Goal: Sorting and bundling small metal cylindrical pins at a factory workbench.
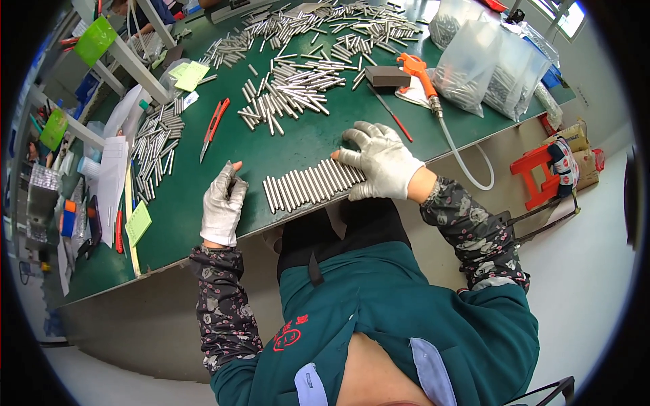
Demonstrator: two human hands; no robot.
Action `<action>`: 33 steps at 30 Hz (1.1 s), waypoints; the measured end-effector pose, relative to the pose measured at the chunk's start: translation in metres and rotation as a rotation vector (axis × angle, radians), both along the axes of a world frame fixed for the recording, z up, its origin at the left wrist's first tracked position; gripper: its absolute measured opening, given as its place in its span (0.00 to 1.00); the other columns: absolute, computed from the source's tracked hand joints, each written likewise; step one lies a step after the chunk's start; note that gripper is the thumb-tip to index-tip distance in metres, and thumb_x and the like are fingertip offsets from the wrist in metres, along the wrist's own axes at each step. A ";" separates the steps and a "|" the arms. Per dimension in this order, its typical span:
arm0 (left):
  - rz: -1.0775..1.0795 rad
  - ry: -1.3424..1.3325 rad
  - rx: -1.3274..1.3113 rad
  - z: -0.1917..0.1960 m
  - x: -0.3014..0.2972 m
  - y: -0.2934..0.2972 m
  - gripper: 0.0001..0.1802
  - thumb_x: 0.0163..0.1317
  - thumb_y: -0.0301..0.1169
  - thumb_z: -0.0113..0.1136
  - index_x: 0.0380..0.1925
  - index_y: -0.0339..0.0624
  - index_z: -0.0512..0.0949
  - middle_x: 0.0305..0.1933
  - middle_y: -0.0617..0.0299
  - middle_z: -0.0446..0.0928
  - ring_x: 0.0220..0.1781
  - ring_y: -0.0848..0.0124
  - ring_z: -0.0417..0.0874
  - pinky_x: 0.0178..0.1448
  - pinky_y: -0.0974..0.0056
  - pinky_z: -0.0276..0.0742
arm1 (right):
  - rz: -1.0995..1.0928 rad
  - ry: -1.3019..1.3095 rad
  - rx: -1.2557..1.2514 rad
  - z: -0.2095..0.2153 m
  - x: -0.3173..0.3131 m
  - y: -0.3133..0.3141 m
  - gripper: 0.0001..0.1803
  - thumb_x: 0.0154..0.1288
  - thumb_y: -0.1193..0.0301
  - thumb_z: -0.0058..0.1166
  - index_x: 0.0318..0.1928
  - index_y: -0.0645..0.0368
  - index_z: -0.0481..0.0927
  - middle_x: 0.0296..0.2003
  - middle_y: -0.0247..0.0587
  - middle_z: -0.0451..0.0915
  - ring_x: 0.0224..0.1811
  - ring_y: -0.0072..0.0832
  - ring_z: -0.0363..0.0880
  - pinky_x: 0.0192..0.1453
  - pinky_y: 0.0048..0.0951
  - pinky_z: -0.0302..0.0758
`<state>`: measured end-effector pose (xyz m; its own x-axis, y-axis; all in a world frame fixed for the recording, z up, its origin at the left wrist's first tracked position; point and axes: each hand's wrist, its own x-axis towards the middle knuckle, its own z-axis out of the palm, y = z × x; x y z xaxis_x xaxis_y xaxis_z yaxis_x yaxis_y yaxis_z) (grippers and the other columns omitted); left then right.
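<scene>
A row of short grey metal rods (pixel 305 186) lies side by side along the table's near edge. My right hand (pixel 386 159), in a white glove with a bare fingertip, spans the row's right end. Its thumb is at the rods' near ends and a finger at their far ends; the other fingers spread beyond. The rods under the palm are hidden. Left of the row, apart from it, is my left hand (pixel 225 206), gloved too, fingers loosely bent and apart, with nothing visible in them.
Loose piles of rods (pixel 291 88) cover the green table (pixel 223 169) farther back. A red utility knife (pixel 214 125) lies left. On the right are a dark block (pixel 387 76), a red-handled file (pixel 393 115), an orange air gun (pixel 418 73) with hose and plastic bags of rods (pixel 467 64).
</scene>
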<state>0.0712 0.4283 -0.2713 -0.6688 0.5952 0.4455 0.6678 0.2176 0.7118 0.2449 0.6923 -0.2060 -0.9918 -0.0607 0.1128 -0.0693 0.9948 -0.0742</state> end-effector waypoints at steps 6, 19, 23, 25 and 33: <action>-0.024 0.245 0.016 -0.014 -0.004 -0.008 0.25 0.55 0.20 0.55 0.55 0.38 0.68 0.38 0.59 0.78 0.28 0.70 0.75 0.37 0.66 0.75 | -0.394 0.303 -0.115 0.024 0.010 0.046 0.39 0.48 0.53 0.58 0.59 0.59 0.66 0.52 0.54 0.71 0.56 0.45 0.68 0.60 0.41 0.64; 0.012 0.092 0.030 -0.011 0.004 -0.007 0.22 0.54 0.19 0.57 0.51 0.36 0.71 0.29 0.61 0.75 0.25 0.73 0.73 0.31 0.68 0.72 | -1.112 0.160 -0.086 -0.006 -0.027 0.141 0.20 0.60 0.65 0.39 0.51 0.60 0.71 0.38 0.56 0.80 0.42 0.49 0.79 0.47 0.46 0.73; -0.006 0.163 0.073 -0.011 -0.003 0.000 0.23 0.54 0.19 0.57 0.53 0.38 0.70 0.33 0.60 0.77 0.26 0.74 0.75 0.32 0.69 0.73 | -1.134 0.341 -0.154 0.023 -0.017 0.125 0.20 0.59 0.64 0.42 0.52 0.58 0.69 0.33 0.55 0.80 0.37 0.49 0.80 0.42 0.48 0.74; -0.028 0.048 0.026 -0.004 -0.004 -0.004 0.26 0.54 0.19 0.56 0.55 0.40 0.68 0.39 0.58 0.77 0.31 0.70 0.77 0.34 0.67 0.74 | -1.044 0.510 -0.105 0.033 -0.002 0.108 0.21 0.58 0.64 0.44 0.51 0.58 0.69 0.31 0.54 0.80 0.34 0.49 0.80 0.39 0.48 0.75; -0.001 1.092 0.011 0.143 0.066 0.053 0.33 0.51 0.40 0.63 0.58 0.46 0.65 0.53 0.55 0.70 0.52 0.57 0.74 0.58 0.50 0.65 | -0.181 0.579 -0.248 0.034 0.087 -0.002 0.27 0.45 0.76 0.54 0.51 0.63 0.72 0.23 0.45 0.74 0.23 0.39 0.76 0.29 0.36 0.74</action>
<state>0.1367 0.4817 -0.1280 0.0915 0.5877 0.8039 0.9409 0.2134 -0.2631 0.3316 0.6907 -0.1722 -0.7588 0.1977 0.6206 -0.0004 0.9527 -0.3040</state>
